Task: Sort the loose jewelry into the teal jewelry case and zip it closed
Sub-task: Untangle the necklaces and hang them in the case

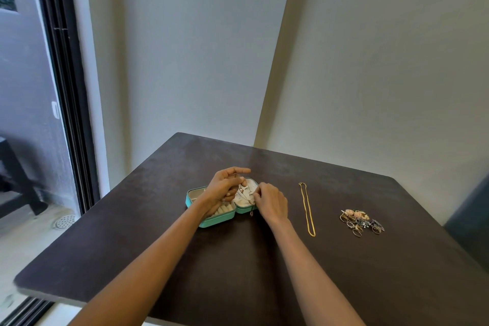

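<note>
The teal jewelry case (217, 219) lies open flat on the dark table (238, 272), showing a cream lining. My left hand (225, 185) hovers over the case's middle, index finger stretched out, the other fingers curled at a thin chain (244, 193) lying in the right half. My right hand (271, 202) sits at the case's right edge and pinches that chain; a small pendant (251, 213) dangles over the front rim. A gold chain necklace (307, 209) lies straight on the table to the right. Further right sits a pile of rings and earrings (361, 221).
The table stands in a room corner, with cream walls behind. A dark-framed glass door (66, 87) runs along the left. A dark chair back (471, 212) shows at the right table edge. Bare tabletop lies in front of the case.
</note>
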A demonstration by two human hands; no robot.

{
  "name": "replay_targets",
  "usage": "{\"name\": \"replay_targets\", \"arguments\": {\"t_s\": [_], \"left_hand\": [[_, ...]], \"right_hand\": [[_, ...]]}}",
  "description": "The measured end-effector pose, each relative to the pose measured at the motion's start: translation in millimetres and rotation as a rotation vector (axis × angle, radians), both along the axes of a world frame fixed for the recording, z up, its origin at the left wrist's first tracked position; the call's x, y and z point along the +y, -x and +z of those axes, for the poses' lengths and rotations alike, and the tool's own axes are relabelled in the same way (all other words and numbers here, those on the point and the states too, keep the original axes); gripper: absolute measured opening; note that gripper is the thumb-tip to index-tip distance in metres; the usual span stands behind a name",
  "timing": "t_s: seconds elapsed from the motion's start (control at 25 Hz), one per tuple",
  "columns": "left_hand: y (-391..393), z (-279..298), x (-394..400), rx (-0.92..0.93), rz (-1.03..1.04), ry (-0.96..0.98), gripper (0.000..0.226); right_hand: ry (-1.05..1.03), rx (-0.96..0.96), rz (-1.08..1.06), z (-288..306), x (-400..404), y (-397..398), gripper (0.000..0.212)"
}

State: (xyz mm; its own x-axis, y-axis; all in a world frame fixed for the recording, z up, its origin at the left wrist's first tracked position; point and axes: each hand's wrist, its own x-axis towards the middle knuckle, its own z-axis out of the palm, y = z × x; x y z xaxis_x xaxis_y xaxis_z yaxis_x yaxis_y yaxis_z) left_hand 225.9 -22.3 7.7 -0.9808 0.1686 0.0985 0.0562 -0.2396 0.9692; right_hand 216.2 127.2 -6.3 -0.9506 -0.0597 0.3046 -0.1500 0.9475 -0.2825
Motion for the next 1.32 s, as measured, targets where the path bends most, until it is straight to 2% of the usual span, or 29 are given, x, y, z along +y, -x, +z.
{"name": "replay_targets", "arguments": {"t_s": [0.16, 0.36, 0.64, 0.8, 1.04, 1.16, 1.32], "left_hand": [[-1, -4, 1, -0.016, -0.003, -0.017, 0.026], [0, -6, 2, -0.032, 0.003, -0.025, 0.025], [7, 0, 7, -0.048, 0.020, 0.050, 0.026], [12, 5, 11, -0.056, 0.051, 0.034, 0.026], [20, 27, 17, -0.043, 0.105, 0.026, 0.025], [21, 36, 15, -0.005, 0.133, 0.079, 0.025], [17, 53, 12, 0.064, 0.174, 0.156, 0.027]], "right_hand": [[0.010, 0.133, -0.015, -4, 2, -1, 0.012], [0.018, 0.153, -0.047, -3, 3, 6, 0.009], [0.461, 0.106, -0.096, 16, 0, 21, 0.010], [0.731, 0.035, -0.034, 25, 3, 25, 0.006], [0.989, -0.009, -0.009, 37, 1, 26, 0.007], [1.025, -0.013, 0.006, 50, 8, 22, 0.003], [0.965, -0.030, 0.016, 59, 22, 13, 0.005]]}}
